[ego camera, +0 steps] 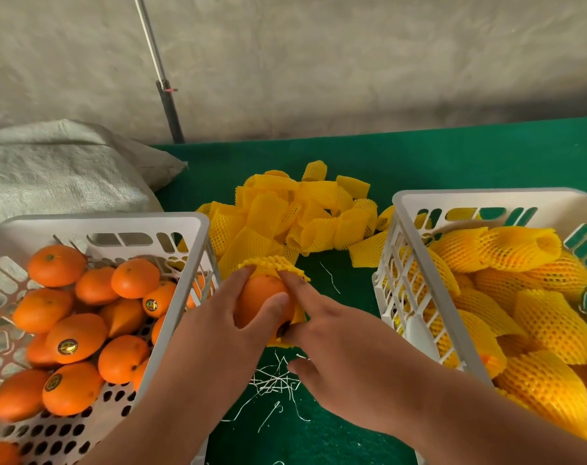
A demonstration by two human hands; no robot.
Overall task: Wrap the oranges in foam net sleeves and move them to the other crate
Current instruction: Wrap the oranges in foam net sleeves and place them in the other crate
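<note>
The left hand (231, 317) curls round an orange (263, 302), thumb laid across its near face and fingers on its far left side. The right hand (332, 333) pinches the sleeve (275, 263), forefinger pressing the net's edge against the top of the fruit and thumb down at the bottom edge; its other fingers hang loosely curled below. The sleeve covers only the far and right sides of the orange, so the wrapping looks partly done.

The orange is likely firm, fairly weighty and smooth-skinned, so a full cupping grip suits it better than fingertips. The foam net is light, soft and stretchy; it should be taken at its open rim and drawn over the fruit, since it would probably spring back if let go early.

Just beyond both hands lies the pile of spare sleeves (295, 213) on the green cloth (419, 162). Left of the left hand stands the crate of bare oranges (198, 226); right of the right hand stands the other crate (402, 199), well filled with wrapped fruit. Its near wall is what the hand must lift over. White threads (275, 380) lie under the wrists, possibly foam scraps. A sack (50, 172) and a pole (166, 99) sit far beyond the left hand, out of the way.
</note>
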